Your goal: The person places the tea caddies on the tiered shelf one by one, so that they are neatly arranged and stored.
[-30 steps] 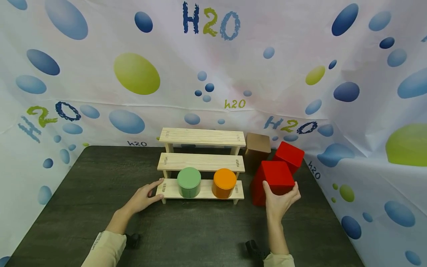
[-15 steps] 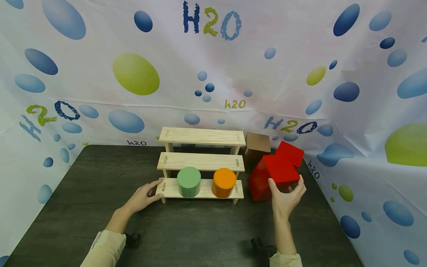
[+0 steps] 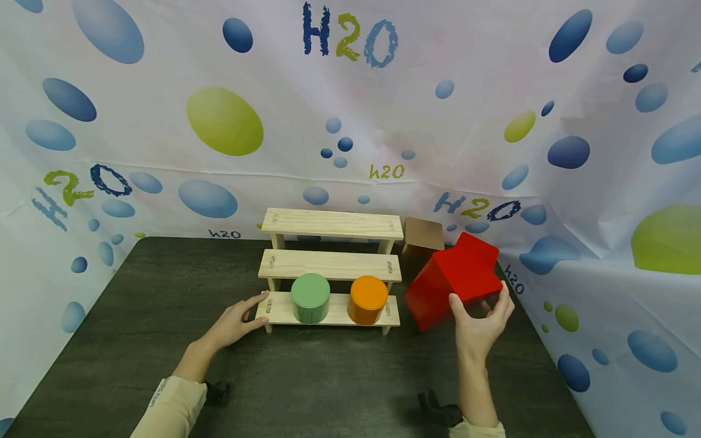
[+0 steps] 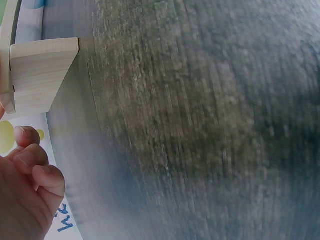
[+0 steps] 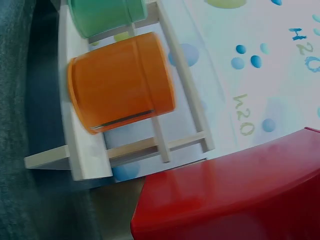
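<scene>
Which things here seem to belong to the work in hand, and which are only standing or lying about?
Seemingly part of the work:
tilted red box, held by the right hand
wooden stand, left hand on its lowest step

Untouched, perhaps only standing by:
green canister and orange canister, on the lowest step
other red box, behind the held one
brown box, right of the stand

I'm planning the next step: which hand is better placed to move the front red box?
Likely the right hand: it grips the front red box, while the left hand touches the lowest shelf, farther left.
</scene>
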Demonstrator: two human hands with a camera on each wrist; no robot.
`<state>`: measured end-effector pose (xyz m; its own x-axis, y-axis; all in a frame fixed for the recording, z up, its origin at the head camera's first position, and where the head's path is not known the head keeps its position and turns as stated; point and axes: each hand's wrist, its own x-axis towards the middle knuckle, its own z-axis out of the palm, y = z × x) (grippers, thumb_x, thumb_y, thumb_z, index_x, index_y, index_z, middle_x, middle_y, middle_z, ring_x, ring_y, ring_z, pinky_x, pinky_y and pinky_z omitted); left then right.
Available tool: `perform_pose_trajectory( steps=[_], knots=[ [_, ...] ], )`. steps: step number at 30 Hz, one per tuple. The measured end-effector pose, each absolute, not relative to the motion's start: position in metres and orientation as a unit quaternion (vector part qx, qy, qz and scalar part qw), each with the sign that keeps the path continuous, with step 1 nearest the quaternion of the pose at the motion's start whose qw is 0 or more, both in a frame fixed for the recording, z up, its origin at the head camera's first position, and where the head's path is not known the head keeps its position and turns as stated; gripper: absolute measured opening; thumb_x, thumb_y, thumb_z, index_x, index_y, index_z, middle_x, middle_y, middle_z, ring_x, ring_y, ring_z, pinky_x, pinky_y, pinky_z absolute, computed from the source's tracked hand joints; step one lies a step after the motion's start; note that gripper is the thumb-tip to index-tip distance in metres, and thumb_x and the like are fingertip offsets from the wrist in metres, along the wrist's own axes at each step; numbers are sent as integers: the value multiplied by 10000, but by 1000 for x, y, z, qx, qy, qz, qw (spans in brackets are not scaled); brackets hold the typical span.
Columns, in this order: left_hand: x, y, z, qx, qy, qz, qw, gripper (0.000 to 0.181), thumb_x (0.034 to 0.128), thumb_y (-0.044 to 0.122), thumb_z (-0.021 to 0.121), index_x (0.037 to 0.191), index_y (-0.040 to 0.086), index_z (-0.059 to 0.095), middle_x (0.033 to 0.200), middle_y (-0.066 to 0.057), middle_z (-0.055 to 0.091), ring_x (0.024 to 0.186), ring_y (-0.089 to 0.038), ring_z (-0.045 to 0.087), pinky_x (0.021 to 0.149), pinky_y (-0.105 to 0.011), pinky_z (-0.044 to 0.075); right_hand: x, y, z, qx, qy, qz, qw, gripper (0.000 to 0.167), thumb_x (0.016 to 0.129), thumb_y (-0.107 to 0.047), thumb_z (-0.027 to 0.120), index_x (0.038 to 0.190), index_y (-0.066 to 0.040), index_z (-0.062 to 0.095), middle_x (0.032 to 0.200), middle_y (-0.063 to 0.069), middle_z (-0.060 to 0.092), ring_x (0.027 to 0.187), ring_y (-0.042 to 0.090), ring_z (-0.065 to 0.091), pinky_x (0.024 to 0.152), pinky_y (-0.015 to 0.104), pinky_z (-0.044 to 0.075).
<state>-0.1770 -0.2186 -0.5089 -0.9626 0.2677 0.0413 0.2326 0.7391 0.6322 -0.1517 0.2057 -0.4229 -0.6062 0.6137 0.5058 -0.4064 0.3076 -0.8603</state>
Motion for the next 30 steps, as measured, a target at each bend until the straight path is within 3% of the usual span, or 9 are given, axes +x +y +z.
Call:
perform_pose_trajectory(
  steps=[17,26,30],
  knots=[
    [-177,-219,-509,134,931,338,29,616,851,306,641,1365,48,422,634,9,329,548,-116,263,531,-258,258,-154,209,-398,4,-647,620,444,771,682,-175,756,1355,-41,404,1198,-12,406,1097,158,402,875,234,364],
    [-178,-219,-507,129,932,336,32,621,853,319,637,1369,52,418,641,7,329,556,-120,267,535,-260,256,-165,205,-377,32,-614,664,424,718,683,-113,734,1333,-72,435,1215,56,403,1105,209,411,908,219,392],
    [-178,-219,-507,130,932,337,36,623,855,318,635,1373,53,412,638,6,329,552,-119,264,535,-261,256,-173,202,-369,58,-583,697,413,696,685,-78,730,1316,-39,440,1214,85,394,1099,222,427,886,204,424]
  ],
)
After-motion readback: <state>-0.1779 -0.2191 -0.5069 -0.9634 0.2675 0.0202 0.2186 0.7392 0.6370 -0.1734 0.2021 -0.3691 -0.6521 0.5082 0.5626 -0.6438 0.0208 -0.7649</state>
